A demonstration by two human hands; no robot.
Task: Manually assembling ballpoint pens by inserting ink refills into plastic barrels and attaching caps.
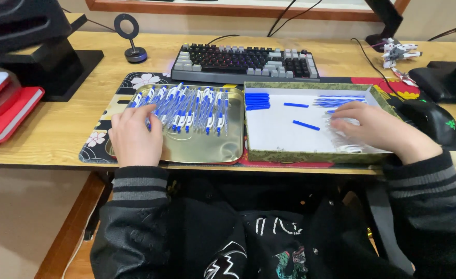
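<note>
At the far left of the frame, red-covered notebooks [6,111] lie stacked on a pale wooden counter [57,129], beside a black monitor stand [52,67]. Just right of them, the left hand [135,137] rests palm down on a shallow, shiny metal tray [202,147], its fingers bent over the near ends of a row of blue-and-white pens [186,108]; whether it actually grips one cannot be told. The pens lie side by side across the upper half of the tray, fanning right from the hand. Above the tray, at upper centre, sits a black-and-grey keyboard [243,62]. Right of centre, a square box lid [269,152] with patterned fabric walls and a white floor holds a neat pile of blue pen caps [257,101] at its upper left, two loose blue pieces mid-floor, and thin blue refills [341,101] at the upper right. The right hand [378,129] lies spread and relaxed over a heap of clear plastic barrels [344,139] in the box's right side, touching them. At the far right, a black computer mouse [432,121] rests on a patterned desk mat [96,139].
</note>
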